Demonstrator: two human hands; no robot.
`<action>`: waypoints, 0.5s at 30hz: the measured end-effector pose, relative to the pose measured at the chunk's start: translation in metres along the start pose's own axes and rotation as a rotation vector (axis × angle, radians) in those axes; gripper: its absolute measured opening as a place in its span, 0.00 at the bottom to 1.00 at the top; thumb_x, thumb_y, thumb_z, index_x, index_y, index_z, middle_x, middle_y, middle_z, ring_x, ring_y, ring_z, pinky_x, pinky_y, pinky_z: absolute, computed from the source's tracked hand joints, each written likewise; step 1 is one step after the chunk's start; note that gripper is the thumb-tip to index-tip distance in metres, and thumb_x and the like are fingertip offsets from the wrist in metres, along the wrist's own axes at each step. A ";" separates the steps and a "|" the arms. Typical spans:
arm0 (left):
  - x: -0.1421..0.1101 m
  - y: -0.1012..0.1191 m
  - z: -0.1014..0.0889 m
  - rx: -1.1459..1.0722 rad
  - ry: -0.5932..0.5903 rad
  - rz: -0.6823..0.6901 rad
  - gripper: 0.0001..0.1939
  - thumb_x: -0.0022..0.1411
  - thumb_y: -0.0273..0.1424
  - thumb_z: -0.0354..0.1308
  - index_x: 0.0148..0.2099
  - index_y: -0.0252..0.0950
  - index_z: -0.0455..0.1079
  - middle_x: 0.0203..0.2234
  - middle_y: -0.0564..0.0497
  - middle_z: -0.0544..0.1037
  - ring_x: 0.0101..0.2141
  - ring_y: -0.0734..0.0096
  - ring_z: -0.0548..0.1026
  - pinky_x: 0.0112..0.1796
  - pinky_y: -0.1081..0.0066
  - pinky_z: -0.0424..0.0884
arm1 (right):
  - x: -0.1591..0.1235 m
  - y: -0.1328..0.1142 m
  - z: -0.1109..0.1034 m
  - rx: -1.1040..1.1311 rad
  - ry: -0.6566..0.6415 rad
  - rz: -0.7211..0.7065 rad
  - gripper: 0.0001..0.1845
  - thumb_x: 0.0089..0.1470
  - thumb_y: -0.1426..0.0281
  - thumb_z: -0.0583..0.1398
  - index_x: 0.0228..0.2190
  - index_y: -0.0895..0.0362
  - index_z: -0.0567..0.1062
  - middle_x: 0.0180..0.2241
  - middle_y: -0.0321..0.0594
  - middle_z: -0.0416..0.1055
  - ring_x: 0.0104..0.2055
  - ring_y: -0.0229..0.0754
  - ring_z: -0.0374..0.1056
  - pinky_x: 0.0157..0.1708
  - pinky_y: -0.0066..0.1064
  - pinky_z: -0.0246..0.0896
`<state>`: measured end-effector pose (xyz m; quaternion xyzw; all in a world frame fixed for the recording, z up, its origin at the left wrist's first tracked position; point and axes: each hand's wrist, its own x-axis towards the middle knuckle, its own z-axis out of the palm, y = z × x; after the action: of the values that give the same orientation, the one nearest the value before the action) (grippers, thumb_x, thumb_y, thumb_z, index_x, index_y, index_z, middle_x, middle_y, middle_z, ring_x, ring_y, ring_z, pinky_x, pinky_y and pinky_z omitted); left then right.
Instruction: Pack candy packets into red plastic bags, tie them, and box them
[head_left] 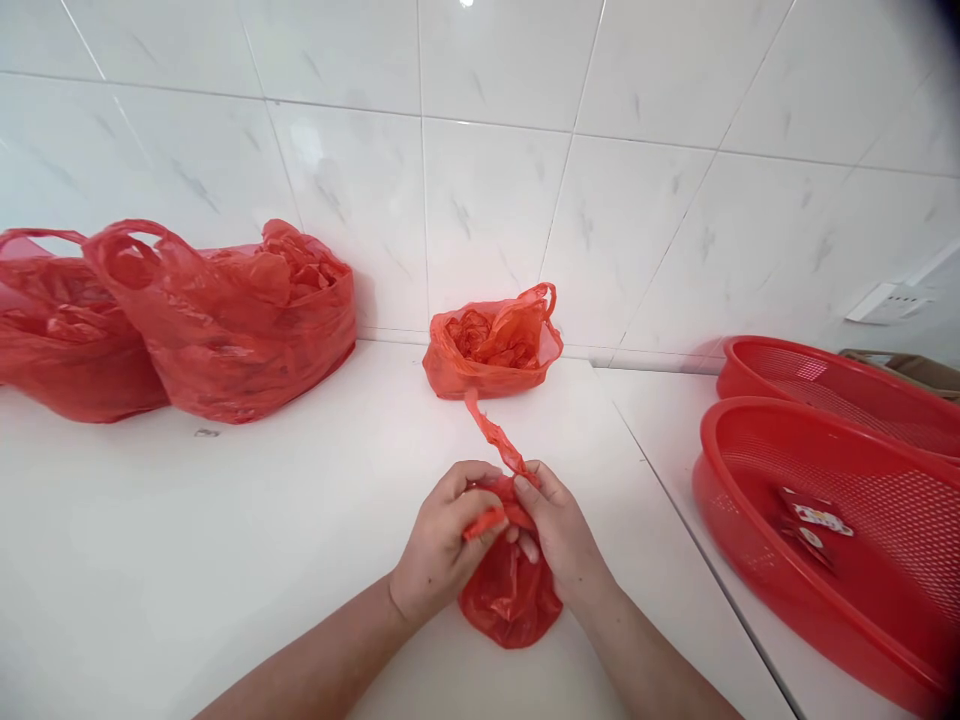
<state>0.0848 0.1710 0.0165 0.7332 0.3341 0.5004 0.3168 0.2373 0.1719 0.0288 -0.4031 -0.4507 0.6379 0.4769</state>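
Between my hands is a red plastic bag (511, 600), its rounded body hanging or resting low over the white tabletop. My left hand (452, 535) is closed, pinching a bunched part of the bag between thumb and fingers. My right hand (553, 520) grips the gathered top, with the thumb pressed against the fingers. A twisted strip of the bag, like a handle, sticks up past the right thumb and points away from me. Whether anything lies inside the bag is hidden.
Behind my hands a small red bag (491, 378) stuffed with crumpled bags stands near the tiled wall (495, 220). Two larger full red bags (247, 340) sit at the left. Two red baskets (750, 490) are on the right, beyond a table seam; the nearer holds small packets (821, 518).
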 end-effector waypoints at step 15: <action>0.008 0.002 -0.011 -0.436 -0.162 -0.451 0.16 0.64 0.41 0.50 0.49 0.38 0.65 0.44 0.46 0.74 0.43 0.63 0.73 0.45 0.63 0.69 | -0.001 -0.010 -0.018 -0.147 -0.276 -0.098 0.14 0.57 0.62 0.56 0.31 0.56 0.79 0.24 0.37 0.66 0.30 0.37 0.63 0.34 0.32 0.60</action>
<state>0.0766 0.1784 0.0256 0.5932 0.3468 0.4174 0.5947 0.2574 0.1758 0.0340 -0.3232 -0.5765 0.6284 0.4102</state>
